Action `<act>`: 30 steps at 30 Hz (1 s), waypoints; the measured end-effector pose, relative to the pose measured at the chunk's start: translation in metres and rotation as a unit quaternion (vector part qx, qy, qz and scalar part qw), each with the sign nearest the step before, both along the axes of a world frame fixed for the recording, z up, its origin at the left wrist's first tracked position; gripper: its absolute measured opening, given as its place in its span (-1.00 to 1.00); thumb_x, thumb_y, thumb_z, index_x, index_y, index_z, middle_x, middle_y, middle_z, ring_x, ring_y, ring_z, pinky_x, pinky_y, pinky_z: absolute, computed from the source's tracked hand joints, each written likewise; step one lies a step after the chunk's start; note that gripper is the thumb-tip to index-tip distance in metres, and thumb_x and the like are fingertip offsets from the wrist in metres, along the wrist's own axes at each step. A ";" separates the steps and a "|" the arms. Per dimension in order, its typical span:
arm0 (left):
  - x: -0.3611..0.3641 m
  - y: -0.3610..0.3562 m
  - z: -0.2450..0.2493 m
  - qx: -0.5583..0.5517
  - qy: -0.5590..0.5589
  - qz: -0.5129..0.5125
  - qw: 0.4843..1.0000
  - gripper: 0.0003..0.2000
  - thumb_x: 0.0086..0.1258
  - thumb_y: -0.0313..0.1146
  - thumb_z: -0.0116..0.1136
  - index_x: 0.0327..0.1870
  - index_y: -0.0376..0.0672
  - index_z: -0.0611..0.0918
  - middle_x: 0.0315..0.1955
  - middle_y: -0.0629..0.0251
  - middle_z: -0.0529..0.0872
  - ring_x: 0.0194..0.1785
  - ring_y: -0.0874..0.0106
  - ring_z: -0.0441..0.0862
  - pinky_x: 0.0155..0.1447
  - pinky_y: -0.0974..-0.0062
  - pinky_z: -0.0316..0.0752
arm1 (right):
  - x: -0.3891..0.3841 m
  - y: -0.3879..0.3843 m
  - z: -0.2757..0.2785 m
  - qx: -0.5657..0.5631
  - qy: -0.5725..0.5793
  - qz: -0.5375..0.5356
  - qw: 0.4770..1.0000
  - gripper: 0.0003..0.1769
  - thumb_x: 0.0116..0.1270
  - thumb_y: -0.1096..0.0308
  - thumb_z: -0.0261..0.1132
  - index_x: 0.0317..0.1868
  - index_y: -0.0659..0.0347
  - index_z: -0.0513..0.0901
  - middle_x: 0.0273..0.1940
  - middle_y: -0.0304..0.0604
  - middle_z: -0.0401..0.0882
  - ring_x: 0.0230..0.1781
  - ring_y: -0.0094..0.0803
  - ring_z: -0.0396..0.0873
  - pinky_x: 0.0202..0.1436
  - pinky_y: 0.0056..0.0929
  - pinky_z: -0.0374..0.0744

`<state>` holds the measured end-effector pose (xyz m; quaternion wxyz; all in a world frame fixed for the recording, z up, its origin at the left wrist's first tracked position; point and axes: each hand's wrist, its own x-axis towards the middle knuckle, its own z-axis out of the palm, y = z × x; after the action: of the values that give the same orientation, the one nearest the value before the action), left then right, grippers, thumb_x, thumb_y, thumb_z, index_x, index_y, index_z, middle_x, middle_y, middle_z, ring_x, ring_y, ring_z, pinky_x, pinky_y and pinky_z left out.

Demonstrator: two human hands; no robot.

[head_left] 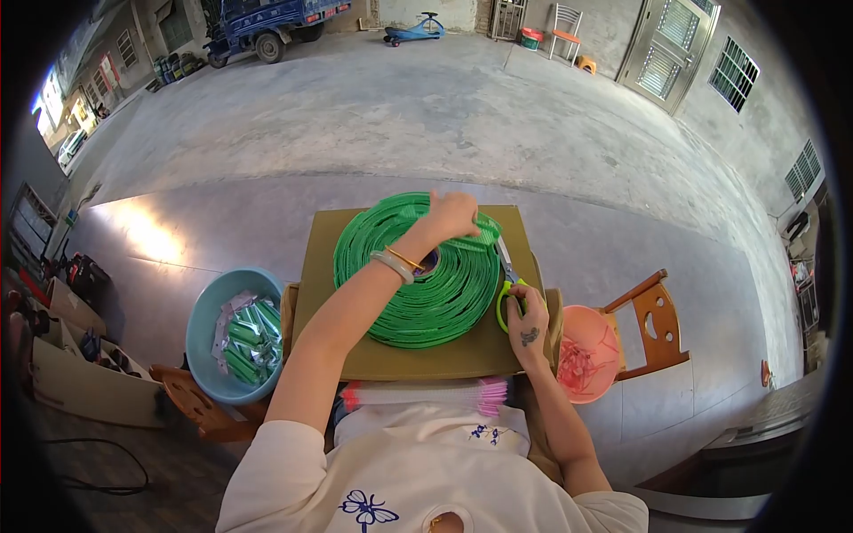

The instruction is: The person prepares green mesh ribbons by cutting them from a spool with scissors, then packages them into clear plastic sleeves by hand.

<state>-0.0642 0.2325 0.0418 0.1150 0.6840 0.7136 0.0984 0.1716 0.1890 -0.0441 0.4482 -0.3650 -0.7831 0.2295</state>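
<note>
A large coiled roll of green mesh strip [382, 298] lies flat on a brown cardboard box [318, 342] in front of me. My left hand [455, 216] reaches across the roll to its far side, fingers closed on a loose length of green strip [482, 234]. At the roll's right edge my right hand [526, 318] grips scissors [506, 259] by their yellow-green handles. The blades point away from me, their tips close to the strip. Across my lap lies a bundle of pale, clear sleeves [426, 394] with pink ends.
On the left, a blue basin [197, 342] holds green pieces in clear wrapping. A pink basin [602, 322] with pink strips stands on the right, beside a wooden chair [659, 329]. Farther off are a blue truck [267, 19] and a blue ride-on toy [416, 32].
</note>
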 end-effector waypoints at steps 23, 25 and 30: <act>-0.166 -0.302 -0.012 0.249 0.100 0.342 0.901 -0.30 0.10 -0.11 0.31 0.19 -0.35 0.34 0.11 -0.08 0.45 0.15 0.03 0.42 0.19 0.25 0.32 | -0.005 -0.002 -0.002 0.063 -0.040 -0.004 0.997 -0.87 0.08 0.57 0.22 -0.31 0.25 0.52 -0.26 -0.12 0.57 -0.15 -0.16 0.51 -0.05 -0.29 0.44; -0.141 -0.292 -0.020 0.162 0.072 0.205 0.962 -0.26 0.08 -0.01 0.29 0.18 -0.37 0.35 0.14 -0.08 0.41 0.26 0.02 0.29 0.33 0.24 0.18 | -0.004 -0.003 -0.002 0.042 -0.040 0.002 0.998 -0.87 0.08 0.57 0.22 -0.31 0.25 0.52 -0.25 -0.12 0.58 -0.14 -0.15 0.51 -0.05 -0.29 0.44; -0.077 -0.260 -0.025 0.038 0.014 0.016 0.999 -0.35 -0.04 0.11 0.30 -0.12 -0.35 0.56 -0.16 0.02 0.60 0.09 0.14 0.45 0.30 0.25 0.20 | -0.002 -0.001 -0.003 0.047 -0.041 -0.005 0.998 -0.88 0.09 0.56 0.21 -0.31 0.25 0.52 -0.23 -0.11 0.58 -0.13 -0.15 0.51 -0.04 -0.29 0.44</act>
<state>-0.1410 -0.0274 0.0165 0.0772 0.6777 0.7218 0.1177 0.1691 0.1877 -0.0472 0.4329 -0.3569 -0.8090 0.1752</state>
